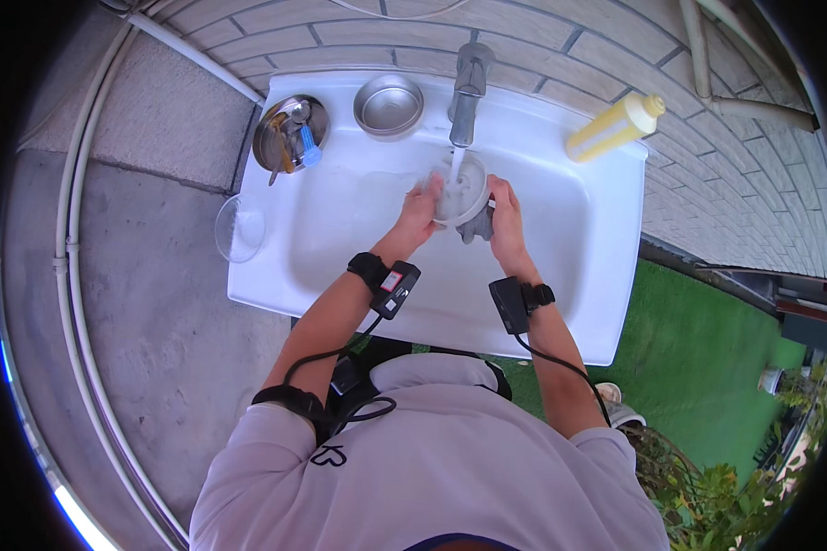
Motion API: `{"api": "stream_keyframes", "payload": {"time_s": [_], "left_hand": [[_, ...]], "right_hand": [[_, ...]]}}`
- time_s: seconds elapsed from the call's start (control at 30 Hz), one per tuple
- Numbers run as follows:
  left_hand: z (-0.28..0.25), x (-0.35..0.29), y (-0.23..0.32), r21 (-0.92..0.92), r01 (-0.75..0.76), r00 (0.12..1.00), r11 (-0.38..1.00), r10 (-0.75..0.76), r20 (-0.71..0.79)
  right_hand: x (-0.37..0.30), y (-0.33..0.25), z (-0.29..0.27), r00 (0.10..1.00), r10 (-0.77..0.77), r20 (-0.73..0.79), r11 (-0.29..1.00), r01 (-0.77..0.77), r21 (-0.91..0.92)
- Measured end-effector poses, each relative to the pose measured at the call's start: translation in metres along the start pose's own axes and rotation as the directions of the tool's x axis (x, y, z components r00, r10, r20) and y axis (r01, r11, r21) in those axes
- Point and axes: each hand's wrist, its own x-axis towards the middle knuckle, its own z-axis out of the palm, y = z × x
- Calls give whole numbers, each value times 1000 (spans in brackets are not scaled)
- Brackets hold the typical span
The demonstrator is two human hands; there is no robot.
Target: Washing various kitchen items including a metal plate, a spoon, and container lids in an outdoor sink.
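Note:
Under the running tap (469, 83), both my hands hold a round whitish bowl (469, 195) over the white sink (265, 283). Water falls from the spout straight into the bowl. My left hand (419, 207) is closed on the bowl's left side, its fingertips blurred by water or motion. At the opposite side, my right hand (506, 219) grips the rim, with a grey cloth (477, 226) bunched beneath its fingers against the bowl. Part of the cloth is hidden by the bowl and hand.
On the sink's back left ledge are a metal bowl (265, 158) with spoons and a blue utensil (311, 147), and a round metal pan (388, 103). A clear plastic container (241, 230) sits at the left edge. A yellow bottle (611, 129) stands back right, near the brick wall (698, 174).

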Motion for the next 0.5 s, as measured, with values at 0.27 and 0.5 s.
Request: {"api": "stream_keyframes", "payload": {"time_s": [0.27, 0.5], "left_hand": [[-19, -7, 2, 850, -502, 632, -161, 602, 488], [9, -39, 34, 732, -336, 942, 592, 216, 257]], "right_hand": [[9, -7, 10, 990, 129, 61, 992, -129, -5], [4, 3, 28, 962, 161, 222, 891, -238, 387]]}}
